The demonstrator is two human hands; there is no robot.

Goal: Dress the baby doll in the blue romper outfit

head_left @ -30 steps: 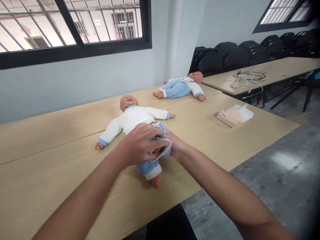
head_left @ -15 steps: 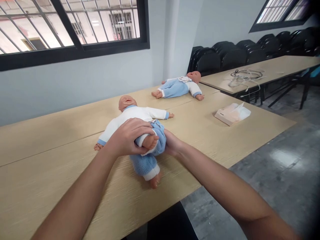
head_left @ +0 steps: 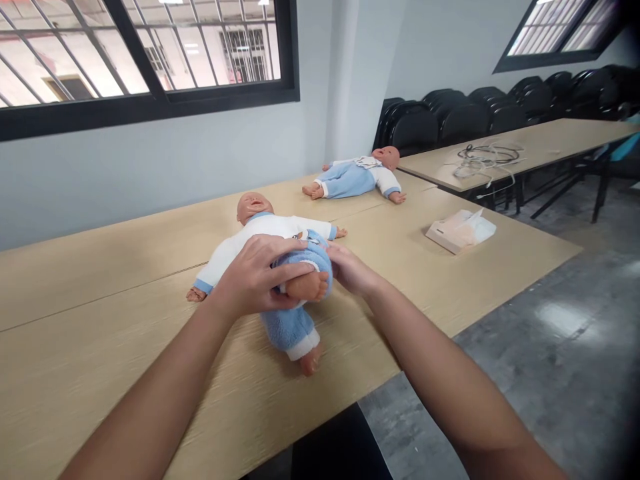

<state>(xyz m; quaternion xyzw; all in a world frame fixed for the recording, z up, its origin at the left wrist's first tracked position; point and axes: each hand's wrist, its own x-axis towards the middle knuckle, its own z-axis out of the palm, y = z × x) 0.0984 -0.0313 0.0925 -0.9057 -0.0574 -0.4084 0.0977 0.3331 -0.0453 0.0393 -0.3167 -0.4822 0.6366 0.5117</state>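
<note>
Presently: left hand (head_left: 255,280) grip wrapped around doll (head_left: 273,267) leg (bare foot (head_left: 307,287) protruding); right hand (head_left: 350,270) grip pressing trousers (head_left: 290,327) just beside; counter (head_left: 100,333) beneath.

Two baby dolls are counted on the tables: the near doll (head_left: 265,247) and the far doll (head_left: 357,175). Two hands are seen at the near doll, the left hand (head_left: 253,280) and the right hand (head_left: 350,270). One tissue pack (head_left: 460,230) and one bundle of cables (head_left: 483,159) are shown. Two windows are counted, the large window (head_left: 145,53) and the small window (head_left: 560,30). One row of black chairs (head_left: 500,110) is visible; its chairs cannot be counted exactly.
</note>
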